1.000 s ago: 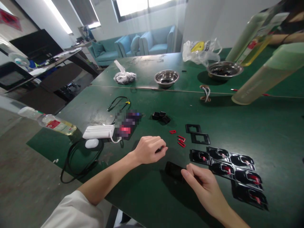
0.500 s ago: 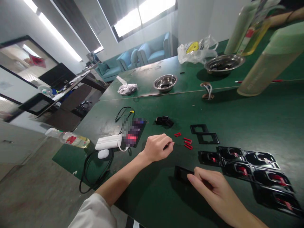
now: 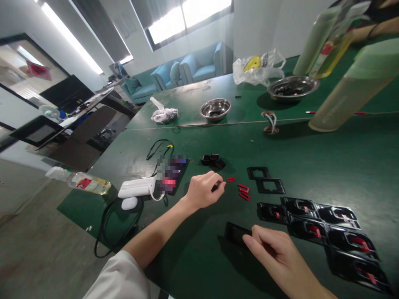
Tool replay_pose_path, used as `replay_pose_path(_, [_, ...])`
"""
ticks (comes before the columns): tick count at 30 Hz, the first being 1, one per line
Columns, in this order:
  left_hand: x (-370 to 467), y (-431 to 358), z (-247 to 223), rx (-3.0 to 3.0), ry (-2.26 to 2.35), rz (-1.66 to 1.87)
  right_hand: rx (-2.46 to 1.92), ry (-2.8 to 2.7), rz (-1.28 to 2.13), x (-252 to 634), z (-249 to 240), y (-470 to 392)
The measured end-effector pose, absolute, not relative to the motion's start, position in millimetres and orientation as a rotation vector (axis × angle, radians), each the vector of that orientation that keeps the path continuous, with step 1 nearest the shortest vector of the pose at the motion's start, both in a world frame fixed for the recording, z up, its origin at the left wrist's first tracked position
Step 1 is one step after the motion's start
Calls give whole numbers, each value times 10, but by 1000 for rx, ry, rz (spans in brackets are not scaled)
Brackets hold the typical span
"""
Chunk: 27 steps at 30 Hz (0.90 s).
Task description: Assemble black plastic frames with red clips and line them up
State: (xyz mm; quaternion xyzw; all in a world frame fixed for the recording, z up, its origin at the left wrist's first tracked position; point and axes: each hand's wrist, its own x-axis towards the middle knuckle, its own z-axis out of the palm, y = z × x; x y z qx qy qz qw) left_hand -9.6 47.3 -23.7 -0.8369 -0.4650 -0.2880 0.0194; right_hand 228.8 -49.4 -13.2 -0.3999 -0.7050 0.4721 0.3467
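Observation:
My left hand (image 3: 204,191) is closed around a small black part (image 3: 215,185), mostly hidden by its fingers. Its fingertips are close beside a red U-shaped clip (image 3: 230,180); whether they touch it I cannot tell. Several more red clips (image 3: 243,192) lie just to the right. Between thumb and fingers, my right hand (image 3: 277,253) grips the right end of a black rectangular frame (image 3: 234,233), held tilted near the table. Two flat black frames (image 3: 271,186) overlap beyond it. To the right lie several glossy black frames (image 3: 314,226) with red clips in them.
A pile of small black parts (image 3: 213,160) sits beyond my left hand. Leftward are a phone (image 3: 174,174), a white power bank (image 3: 137,187), cables and a bottle (image 3: 89,183). Metal bowls (image 3: 215,109) and a tall tumbler (image 3: 343,95) stand farther back. Another person's arm (image 3: 377,30) shows top right.
My left hand has moved slightly away from me, its fingertips nearer the single red clip. My right hand keeps its grip on the black frame. The whole view has shifted a little.

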Motion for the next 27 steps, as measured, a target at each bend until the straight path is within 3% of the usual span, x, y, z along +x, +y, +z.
replay_pose_path(12, [-86,477,-239,-2707,-1496,-658,-1003,-1873,1177,2307,-169,-513])
replay_pose_path(27, [-85,461,-218,-2643,-1576,-779,-1013,-1896,1173,2306,-167,-524])
